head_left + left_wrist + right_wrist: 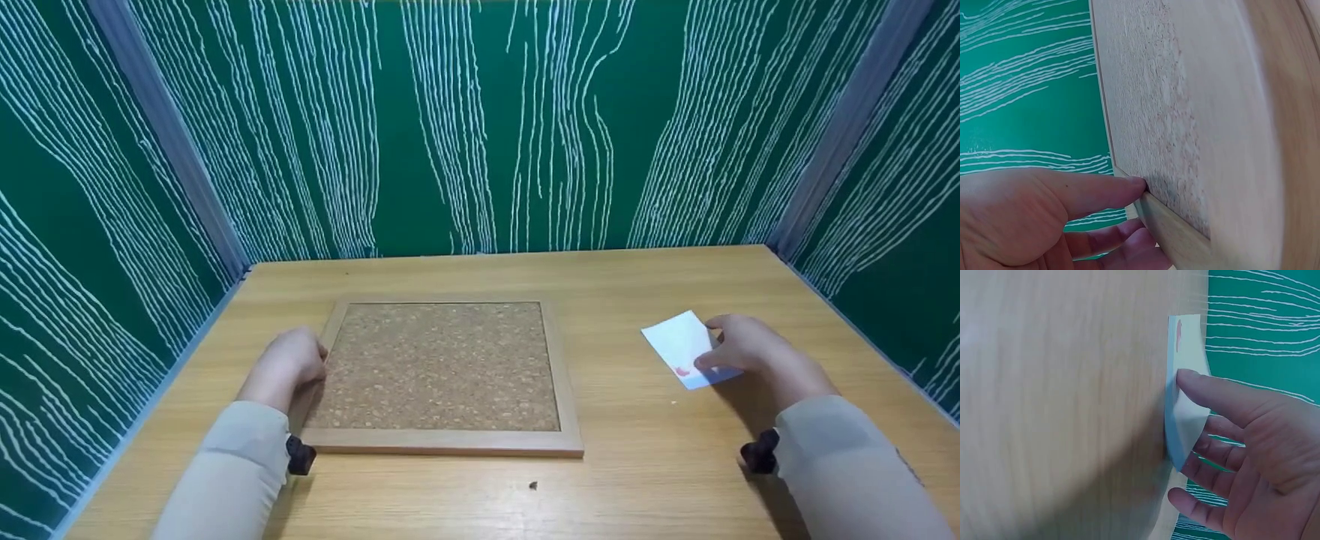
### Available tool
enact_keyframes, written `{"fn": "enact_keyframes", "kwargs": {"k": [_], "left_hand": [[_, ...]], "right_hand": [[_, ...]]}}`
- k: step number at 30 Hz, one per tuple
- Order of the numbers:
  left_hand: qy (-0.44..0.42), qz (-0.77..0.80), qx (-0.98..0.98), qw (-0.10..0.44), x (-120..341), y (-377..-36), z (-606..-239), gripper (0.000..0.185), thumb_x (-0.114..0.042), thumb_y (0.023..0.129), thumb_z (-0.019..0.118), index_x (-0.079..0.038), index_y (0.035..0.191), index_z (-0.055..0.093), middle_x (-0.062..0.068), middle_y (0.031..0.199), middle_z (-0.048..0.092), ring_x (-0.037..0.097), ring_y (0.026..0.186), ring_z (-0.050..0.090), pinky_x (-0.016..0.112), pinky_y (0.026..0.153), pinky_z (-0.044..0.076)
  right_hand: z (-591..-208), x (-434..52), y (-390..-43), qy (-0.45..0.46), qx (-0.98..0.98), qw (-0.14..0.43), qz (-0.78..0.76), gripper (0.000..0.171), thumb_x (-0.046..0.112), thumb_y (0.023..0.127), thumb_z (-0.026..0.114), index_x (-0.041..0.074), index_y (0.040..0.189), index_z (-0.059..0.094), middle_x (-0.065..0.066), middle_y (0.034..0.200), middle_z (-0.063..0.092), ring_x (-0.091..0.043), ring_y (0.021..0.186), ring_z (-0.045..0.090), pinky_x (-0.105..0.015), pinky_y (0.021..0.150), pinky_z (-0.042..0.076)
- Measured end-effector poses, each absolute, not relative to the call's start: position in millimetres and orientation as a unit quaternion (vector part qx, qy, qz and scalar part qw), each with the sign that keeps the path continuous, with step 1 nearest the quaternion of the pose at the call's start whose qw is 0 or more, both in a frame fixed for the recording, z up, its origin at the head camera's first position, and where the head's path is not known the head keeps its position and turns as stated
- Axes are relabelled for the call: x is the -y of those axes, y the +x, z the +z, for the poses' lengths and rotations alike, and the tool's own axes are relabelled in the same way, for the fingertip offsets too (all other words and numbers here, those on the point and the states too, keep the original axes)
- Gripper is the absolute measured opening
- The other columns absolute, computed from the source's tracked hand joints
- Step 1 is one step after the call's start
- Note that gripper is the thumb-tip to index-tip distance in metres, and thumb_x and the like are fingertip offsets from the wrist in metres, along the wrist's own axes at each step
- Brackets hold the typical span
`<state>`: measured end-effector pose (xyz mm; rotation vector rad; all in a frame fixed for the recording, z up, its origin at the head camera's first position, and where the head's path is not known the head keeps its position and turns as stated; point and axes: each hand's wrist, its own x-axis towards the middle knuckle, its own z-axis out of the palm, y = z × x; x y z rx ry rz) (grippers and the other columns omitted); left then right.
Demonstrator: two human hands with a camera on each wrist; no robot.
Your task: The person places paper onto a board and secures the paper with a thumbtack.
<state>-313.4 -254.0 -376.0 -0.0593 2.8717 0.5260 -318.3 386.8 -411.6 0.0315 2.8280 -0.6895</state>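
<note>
A wood-framed cork board (450,367) lies on the table, left of centre. My left hand (289,364) grips its left side. In the left wrist view the thumb (1112,191) lies over the frame's inner edge, with the other fingers round the outer side. Off to the right, my right hand (754,349) pinches a white paper note (684,345) by its right side. A small red mark and a bluish edge strip show on the note. The right wrist view has the thumb (1213,391) on the note's face (1190,365) and fingers behind it, the note slightly bowed.
The wooden table (645,480) runs back to a green wall (517,135) with white wavy lines. Similar panels close in both sides. A tiny dark speck (533,485) lies in front of the board, and a small pale crumb (673,403) lies below the note.
</note>
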Motion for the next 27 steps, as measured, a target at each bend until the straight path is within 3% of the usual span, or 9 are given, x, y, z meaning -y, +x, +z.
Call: {"fn": "enact_keyframes", "kwargs": {"k": [4,13,22,27], "left_hand": [[-0.019,0.174,-0.978,0.111,255,-314,-377,0.035,0.002,0.088,0.067,0.006,0.123,0.069,0.026,0.122,0.066,0.033,0.094,0.060,0.046,0.083,0.053],[0.003,0.155,-0.983,0.099,254,-313,-375,0.034,0.002,0.085,0.068,0.006,0.119,0.072,0.025,0.119,0.067,0.033,0.092,0.060,0.045,0.083,0.053],[0.000,0.151,-0.984,0.093,254,-312,-377,0.035,0.000,0.086,0.067,0.006,0.120,0.071,0.027,0.122,0.066,0.034,0.095,0.060,0.050,0.091,0.052],[-0.004,0.157,-0.982,0.106,254,-314,-376,0.036,0.000,0.088,0.067,0.006,0.123,0.070,0.027,0.124,0.065,0.034,0.097,0.061,0.049,0.089,0.053]], "right_hand": [[-412,-389,-319,0.006,-0.962,0.110,-0.251,0.078,0.029,0.088,0.080,-0.016,0.140,0.045,-0.037,0.127,0.054,-0.043,0.105,0.054,-0.059,0.094,0.046],[-404,-394,-314,-0.007,-0.943,0.112,-0.312,0.047,0.024,0.094,0.073,-0.008,0.127,0.062,-0.022,0.114,0.063,-0.034,0.098,0.056,-0.038,0.080,0.050],[-397,-395,-310,-0.005,-0.910,0.113,-0.398,0.051,0.026,0.099,0.068,-0.008,0.134,0.056,-0.019,0.121,0.062,-0.026,0.098,0.057,-0.031,0.079,0.054],[-390,-391,-309,0.005,-0.876,0.103,-0.472,0.052,0.025,0.099,0.069,-0.009,0.134,0.050,-0.011,0.110,0.061,-0.019,0.092,0.060,-0.028,0.079,0.056]]}}
